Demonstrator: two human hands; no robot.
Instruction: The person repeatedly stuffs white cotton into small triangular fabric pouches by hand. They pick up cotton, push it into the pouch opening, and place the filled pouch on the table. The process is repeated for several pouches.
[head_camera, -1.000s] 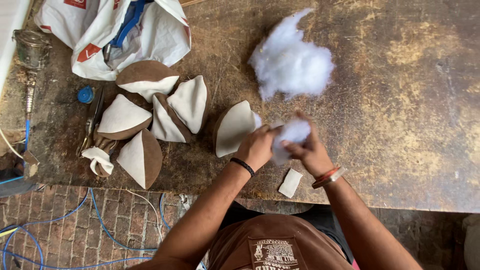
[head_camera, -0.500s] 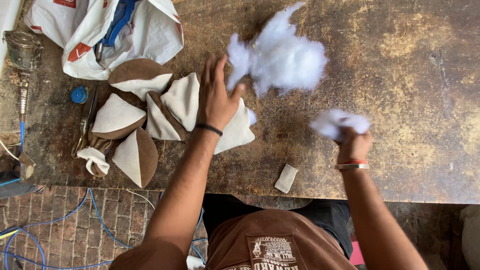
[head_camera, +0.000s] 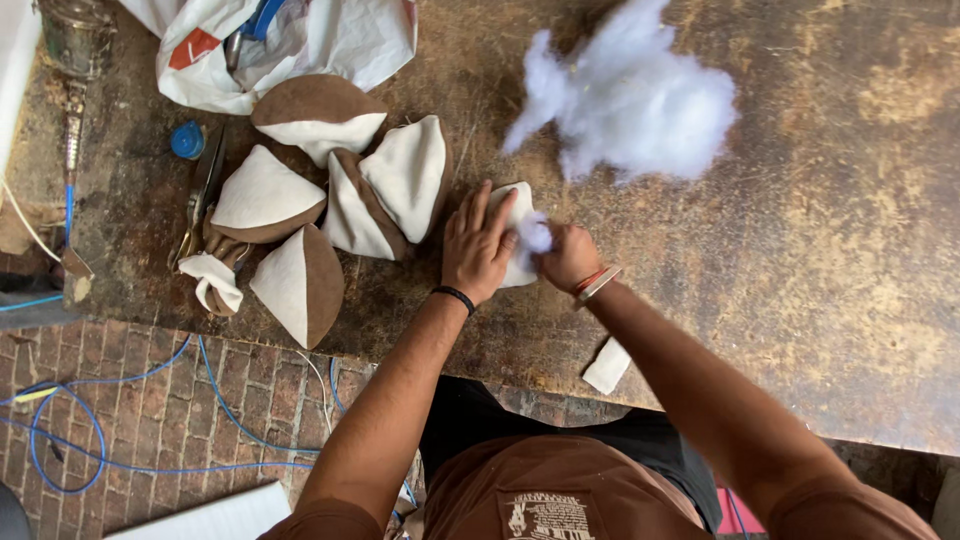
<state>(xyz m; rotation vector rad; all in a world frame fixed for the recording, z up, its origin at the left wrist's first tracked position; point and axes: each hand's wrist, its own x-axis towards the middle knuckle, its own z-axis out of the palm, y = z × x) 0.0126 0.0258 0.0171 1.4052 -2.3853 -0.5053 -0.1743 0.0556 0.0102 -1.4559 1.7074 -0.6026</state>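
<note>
The pouch (head_camera: 515, 235) is a small cream fabric shell lying on the worn table (head_camera: 850, 250), near its front edge and just right of a cluster of stuffed cream-and-brown wedges (head_camera: 385, 190). Its long axis runs roughly away from the person, and the hands hide which end is open. A tuft (head_camera: 537, 236) of white fibre sits against its right side. The left hand (head_camera: 478, 245) lies flat and open on the pouch, fingers spread and pointing away, pinning it down. The right hand (head_camera: 570, 257) is curled, fingertips pinching the tuft against the pouch; bangles ring its wrist. Both forearms angle in from the body. Further back lies a big fluffy stuffing pile (head_camera: 630, 100), apart from the hands.
</note>
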